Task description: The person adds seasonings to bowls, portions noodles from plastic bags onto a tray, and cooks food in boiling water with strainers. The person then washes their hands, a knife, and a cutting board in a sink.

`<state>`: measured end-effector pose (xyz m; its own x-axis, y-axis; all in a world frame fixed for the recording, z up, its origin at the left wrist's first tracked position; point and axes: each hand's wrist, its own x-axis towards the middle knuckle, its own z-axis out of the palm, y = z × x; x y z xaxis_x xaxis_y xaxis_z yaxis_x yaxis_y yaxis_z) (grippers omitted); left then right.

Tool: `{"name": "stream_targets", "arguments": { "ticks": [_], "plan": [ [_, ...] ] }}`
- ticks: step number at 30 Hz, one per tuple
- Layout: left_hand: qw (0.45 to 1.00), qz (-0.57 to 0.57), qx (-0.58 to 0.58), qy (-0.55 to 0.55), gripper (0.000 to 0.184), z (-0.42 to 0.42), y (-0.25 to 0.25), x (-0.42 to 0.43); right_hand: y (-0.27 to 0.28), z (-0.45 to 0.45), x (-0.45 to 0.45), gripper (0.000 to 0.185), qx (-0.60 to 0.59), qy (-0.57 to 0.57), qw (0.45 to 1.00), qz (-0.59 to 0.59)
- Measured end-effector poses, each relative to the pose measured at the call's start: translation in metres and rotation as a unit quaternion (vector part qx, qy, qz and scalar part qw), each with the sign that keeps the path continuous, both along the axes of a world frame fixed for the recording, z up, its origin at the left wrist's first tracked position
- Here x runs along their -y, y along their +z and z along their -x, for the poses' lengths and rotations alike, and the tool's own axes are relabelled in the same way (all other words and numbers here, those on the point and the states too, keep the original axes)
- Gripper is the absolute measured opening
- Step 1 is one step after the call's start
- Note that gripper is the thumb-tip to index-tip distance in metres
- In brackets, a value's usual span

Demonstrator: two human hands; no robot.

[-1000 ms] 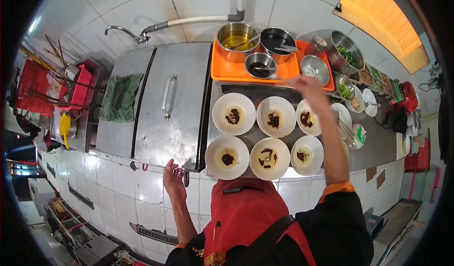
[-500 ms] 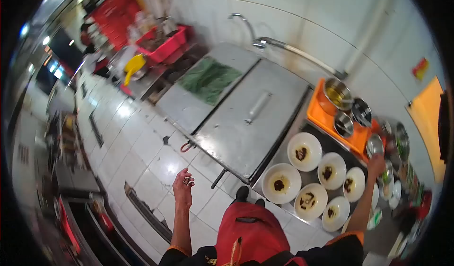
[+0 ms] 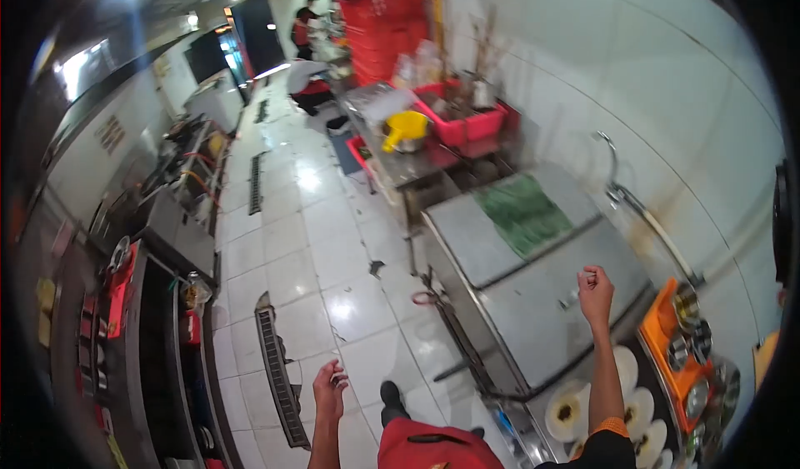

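My left hand [image 3: 330,386] hangs over the white tiled floor [image 3: 321,319], its fingers loosely bent and apart, holding nothing. Above the metal lid [image 3: 533,336] is my right hand [image 3: 595,296], with curled fingers and nothing visible in them. It is close to the lid's handle [image 3: 569,301]; whether it touches the handle I cannot tell. Beyond it a green cloth [image 3: 523,216] lies flat on the adjoining metal cover. Several white bowls [image 3: 627,369] with dark sauce stand at the lower right, partly behind my right forearm.
An orange tray [image 3: 658,315] carries metal pots along the wall. A tap [image 3: 612,157] rises behind the covers. Farther off are a yellow strainer [image 3: 406,129] and a red basket [image 3: 471,127]. Shelving [image 3: 154,344] lines the left side. A person [image 3: 304,29] is far back.
My view has swung left, showing more of the aisle. My right hand has left the orange tray's pots and is now over the metal lid. My left hand stays low over the floor.
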<state>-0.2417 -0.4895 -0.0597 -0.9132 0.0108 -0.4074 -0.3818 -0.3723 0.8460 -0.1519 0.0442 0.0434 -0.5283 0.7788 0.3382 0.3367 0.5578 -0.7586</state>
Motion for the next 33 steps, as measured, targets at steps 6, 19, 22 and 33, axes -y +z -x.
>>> {"name": "stream_targets", "arguments": {
  "ticks": [6, 19, 22, 33],
  "plan": [
    [0.990, 0.050, 0.055, 0.119, 0.029, 0.068, -0.018, 0.115, -0.054, 0.208, -0.008, 0.020, 0.062, 0.043, 0.995, -0.065],
    [0.991, 0.068, 0.044, 0.110, 0.033, 0.252, -0.026, 0.141, -0.117, 0.326, -0.118, 0.047, 0.071, -0.220, 0.940, 0.250],
    [0.986, 0.068, 0.073, 0.136, 0.036, 0.277, -0.044, 0.120, -0.149, 0.309, -0.150, 0.040, -0.006, -0.179, 0.917, 0.356],
    [0.987, 0.110, 0.116, 0.001, 0.040, 0.422, -0.072, 0.054, -0.136, 0.288, -0.136, 0.013, -0.184, -0.119, 0.845, 0.489]
  ]
}}
